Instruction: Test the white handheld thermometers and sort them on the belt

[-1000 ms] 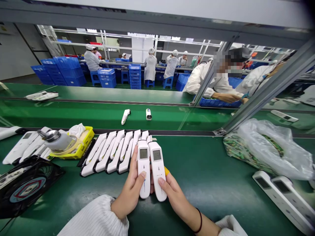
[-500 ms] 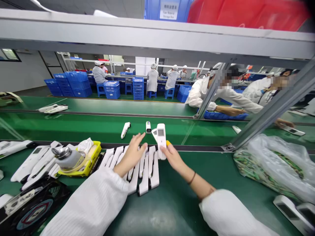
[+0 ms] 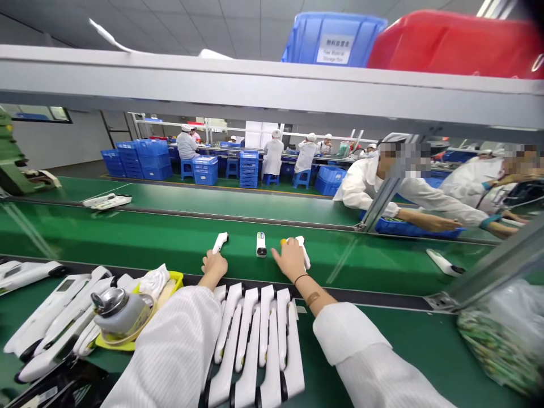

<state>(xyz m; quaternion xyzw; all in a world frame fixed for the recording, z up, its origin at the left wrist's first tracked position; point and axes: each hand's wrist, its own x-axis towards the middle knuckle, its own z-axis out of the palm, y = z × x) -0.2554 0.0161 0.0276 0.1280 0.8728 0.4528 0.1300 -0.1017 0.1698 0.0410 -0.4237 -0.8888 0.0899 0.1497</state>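
Note:
My left hand (image 3: 215, 265) reaches onto the green belt, its fingers closed round the lower end of a white infrared thermometer (image 3: 220, 242). To the right, my right hand (image 3: 291, 258) is over the belt with its thumb apart from its fingers; one fingertip is covered in yellow. Another white thermometer (image 3: 305, 254) lies beside this hand, partly hidden by it. Between my hands a thermometer (image 3: 260, 245) lies with its dark end towards me. Nearer to me, a packed row of white thermometers (image 3: 255, 334) covers part of the bench, its left side behind my sleeve.
Left stands a yellow tray (image 3: 176, 279) with a metal-topped bottle (image 3: 117, 311), beside more thermometers (image 3: 53, 309). A bag of green parts (image 3: 501, 340) lies right, near a slanted metal post (image 3: 380, 204). A shelf beam (image 3: 255, 85) crosses above. Across the belt, a person (image 3: 361, 181) reaches over a blue bin.
My right hand has moved forward onto the belt and opened beside a thermometer. My left hand has moved from above the row to the belt's left thermometer. The view has tilted up.

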